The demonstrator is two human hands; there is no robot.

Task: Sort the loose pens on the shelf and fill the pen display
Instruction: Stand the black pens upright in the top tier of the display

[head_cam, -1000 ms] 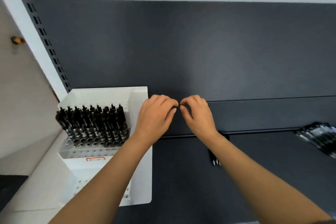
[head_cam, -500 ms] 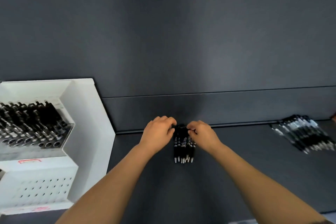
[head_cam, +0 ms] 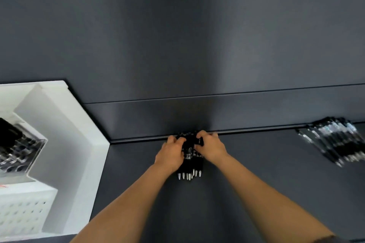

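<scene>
A small bundle of black pens (head_cam: 191, 165) with silver tips lies on the dark shelf (head_cam: 246, 163), against its back rail, tips pointing toward me. My left hand (head_cam: 170, 154) grips the bundle from the left, fingers curled over its upper end. From the right, my right hand (head_cam: 211, 147) curls its fingers over the same end. The white pen display (head_cam: 65, 124) stands at the left edge, with black pens (head_cam: 11, 144) in a clear tier. A second pile of loose pens (head_cam: 335, 142) lies at the far right of the shelf.
A dark back panel (head_cam: 197, 35) rises behind the shelf. The display's lower white tier (head_cam: 23, 213) shows rows of holes. Bare shelf surface lies between the bundle and the right pile.
The view has swung down and right, pushing the display to the left edge. My hands dropped from the back panel onto the pen bundle and closed more tightly around it.
</scene>
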